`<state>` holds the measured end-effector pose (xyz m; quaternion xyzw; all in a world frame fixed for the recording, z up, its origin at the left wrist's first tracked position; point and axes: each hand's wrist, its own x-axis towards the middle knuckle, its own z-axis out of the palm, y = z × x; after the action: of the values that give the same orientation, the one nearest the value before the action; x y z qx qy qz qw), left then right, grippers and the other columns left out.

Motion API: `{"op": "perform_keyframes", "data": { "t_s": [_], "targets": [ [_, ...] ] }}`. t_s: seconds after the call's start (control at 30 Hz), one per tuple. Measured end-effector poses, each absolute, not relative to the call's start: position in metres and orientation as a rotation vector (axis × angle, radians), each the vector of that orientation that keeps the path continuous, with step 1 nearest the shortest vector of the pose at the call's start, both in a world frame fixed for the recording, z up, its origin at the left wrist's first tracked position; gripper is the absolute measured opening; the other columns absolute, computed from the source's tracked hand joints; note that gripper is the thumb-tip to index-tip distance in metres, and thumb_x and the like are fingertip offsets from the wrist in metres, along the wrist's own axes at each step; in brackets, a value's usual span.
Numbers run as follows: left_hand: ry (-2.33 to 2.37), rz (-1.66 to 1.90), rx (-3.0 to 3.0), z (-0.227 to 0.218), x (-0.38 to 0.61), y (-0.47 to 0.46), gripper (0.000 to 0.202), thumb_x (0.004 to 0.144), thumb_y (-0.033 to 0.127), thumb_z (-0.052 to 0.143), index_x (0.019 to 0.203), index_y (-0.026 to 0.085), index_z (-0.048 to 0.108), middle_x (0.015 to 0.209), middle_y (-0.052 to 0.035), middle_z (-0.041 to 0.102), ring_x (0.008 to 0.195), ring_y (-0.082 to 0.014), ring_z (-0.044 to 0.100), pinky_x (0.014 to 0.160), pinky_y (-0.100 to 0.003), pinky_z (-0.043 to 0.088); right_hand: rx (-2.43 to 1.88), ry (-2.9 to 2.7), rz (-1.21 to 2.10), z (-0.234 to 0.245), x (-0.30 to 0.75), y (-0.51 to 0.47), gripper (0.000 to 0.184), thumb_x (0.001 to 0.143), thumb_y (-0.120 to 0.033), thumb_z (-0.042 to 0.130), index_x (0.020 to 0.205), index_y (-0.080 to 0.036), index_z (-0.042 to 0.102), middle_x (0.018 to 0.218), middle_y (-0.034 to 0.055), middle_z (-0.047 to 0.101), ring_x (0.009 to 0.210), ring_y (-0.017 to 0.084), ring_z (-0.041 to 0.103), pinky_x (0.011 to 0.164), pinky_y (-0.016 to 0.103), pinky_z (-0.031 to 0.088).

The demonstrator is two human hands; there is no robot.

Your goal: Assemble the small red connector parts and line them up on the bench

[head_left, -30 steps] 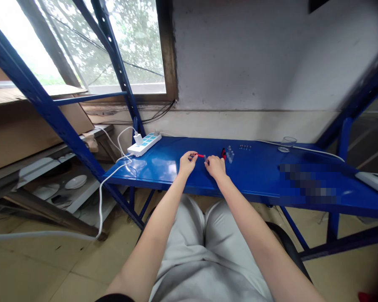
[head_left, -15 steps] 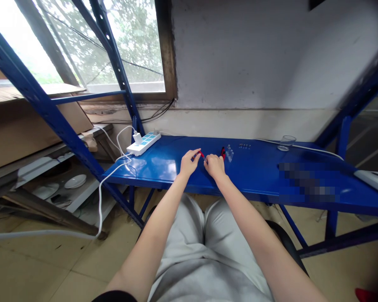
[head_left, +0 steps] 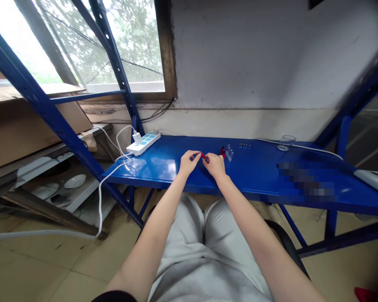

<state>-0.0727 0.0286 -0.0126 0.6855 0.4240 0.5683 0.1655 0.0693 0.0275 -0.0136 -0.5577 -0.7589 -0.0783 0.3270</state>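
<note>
My left hand [head_left: 187,163] is closed in a pinch, thumb and index finger on one end of a small red stick-like piece [head_left: 203,155]. The other end sits in the closed fingertips of my right hand [head_left: 215,165]. Fingers cover most of the piece, so its exact kind does not show. Just beyond my right hand stand small red and black pieces [head_left: 223,151], partly hidden by it. Beside them is a cluster of small clear tube-like pieces [head_left: 229,154]. A short row of tiny metallic pieces [head_left: 245,146] lies farther back to the right.
A white power strip [head_left: 144,143] with a plugged-in cable rests at the left of the blue table [head_left: 258,172]. A clear glass [head_left: 286,143] stands at the back right. A blurred dark object [head_left: 308,182] and a white device [head_left: 374,182] are at the right.
The red piece now lies more level between my fingertips; before, it slanted down to the right. The fingertips have shifted slightly, and the other things stay in place.
</note>
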Motion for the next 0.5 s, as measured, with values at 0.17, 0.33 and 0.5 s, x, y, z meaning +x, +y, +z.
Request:
{"op": "perform_keyframes", "data": {
  "t_s": [0.17,0.33,0.5],
  "targets": [
    [1.234,1.533,1.875,-0.0159,-0.0745,0.0331,0.021,0.072,0.033,0.063,0.086,0.017,0.067,0.087,-0.0048,0.066,0.068,-0.0107,0.056,0.068,-0.025,0.048,-1.394,-2.017,-0.168,-0.0152,0.0670,0.0282,0.014,0.084,-0.024,0.045,0.079,-0.018,0.056,0.071,0.0036,0.065,0.065,0.016,0.058,0.070,0.030,0.028],
    [1.259,1.468,1.854,-0.0163,-0.0750,0.0352,0.019,0.071,0.031,0.064,0.081,0.016,0.067,0.083,-0.0046,0.066,0.067,-0.0113,0.057,0.068,-0.025,0.047,-1.331,-1.972,-0.098,-0.0157,0.0664,0.0290,0.012,0.082,-0.022,0.047,0.082,-0.018,0.058,0.074,0.0041,0.068,0.069,0.018,0.061,0.074,0.031,0.033],
    [1.303,1.418,1.850,-0.0152,-0.0760,0.0355,0.018,0.070,0.031,0.063,0.077,0.015,0.067,0.076,-0.0035,0.066,0.065,-0.0118,0.057,0.064,-0.024,0.046,-1.219,-1.947,0.045,-0.0128,0.0672,0.0270,0.016,0.078,-0.021,0.050,0.092,-0.018,0.058,0.077,0.0037,0.069,0.070,0.018,0.063,0.077,0.032,0.040]
  ]
}}
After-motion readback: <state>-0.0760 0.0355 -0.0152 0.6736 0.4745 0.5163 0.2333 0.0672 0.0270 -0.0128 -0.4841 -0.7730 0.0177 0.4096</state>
